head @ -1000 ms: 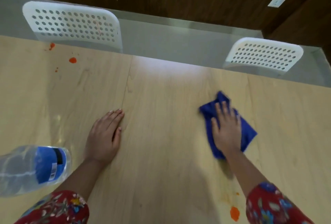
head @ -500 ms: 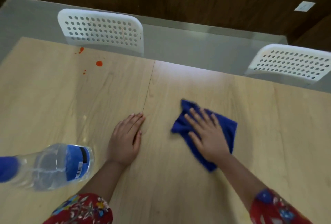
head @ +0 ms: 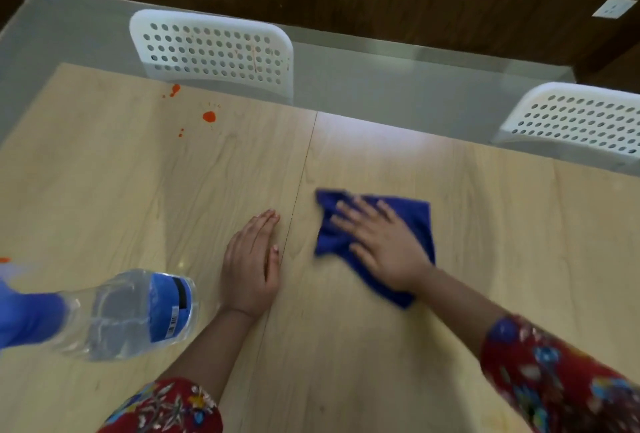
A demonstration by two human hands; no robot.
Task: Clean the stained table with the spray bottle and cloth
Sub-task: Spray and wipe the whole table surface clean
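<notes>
My right hand (head: 381, 245) presses flat, fingers spread, on a blue cloth (head: 414, 221) lying on the light wooden table (head: 485, 224), just right of the table's centre seam. My left hand (head: 251, 259) rests flat on the table, left of the seam and close beside the cloth. A clear spray bottle (head: 114, 314) with a blue label and a blue spray head stands at the near left, untouched. Orange stains (head: 209, 116) dot the far left of the table, near its back edge.
Two white perforated chairs stand behind the table, one at the back left (head: 211, 51) and one at the back right (head: 575, 120). A grey floor and a dark wooden wall lie beyond. A small orange mark (head: 4, 259) shows at the left edge.
My right hand has slid the cloth leftward across the table towards my left hand. The view has shifted left, so the orange stain near the front edge has left the frame.
</notes>
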